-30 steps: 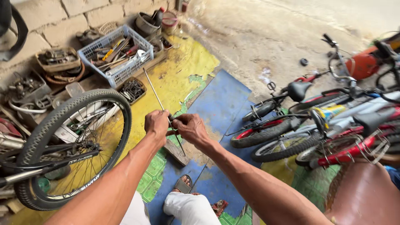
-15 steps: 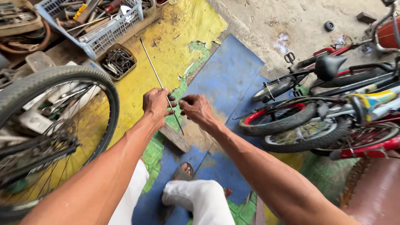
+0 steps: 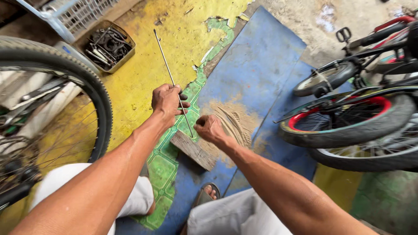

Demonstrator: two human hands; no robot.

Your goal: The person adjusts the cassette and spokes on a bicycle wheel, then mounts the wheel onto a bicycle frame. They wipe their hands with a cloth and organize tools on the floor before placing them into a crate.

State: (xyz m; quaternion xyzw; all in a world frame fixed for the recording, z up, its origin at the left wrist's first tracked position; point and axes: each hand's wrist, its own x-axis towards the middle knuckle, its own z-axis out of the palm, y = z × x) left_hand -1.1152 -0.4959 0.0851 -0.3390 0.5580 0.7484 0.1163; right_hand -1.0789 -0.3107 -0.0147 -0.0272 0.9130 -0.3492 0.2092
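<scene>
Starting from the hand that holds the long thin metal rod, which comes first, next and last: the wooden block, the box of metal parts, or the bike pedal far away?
From the left hand:
1. Wooden block, just below and right of it, under the tip of the thin metal rod.
2. Box of metal parts, up and to the left on the yellow floor.
3. Bike pedal, far off at the upper right.

Present: two hands point(image 3: 166, 99), one spoke point(image 3: 172, 80), one wood block point(image 3: 197, 150), one large wheel point(image 3: 56, 109) at left, one basket point(image 3: 65, 17), one parts tray point(image 3: 106, 47), and three bicycle tyres point(image 3: 348, 130) at right.
</scene>
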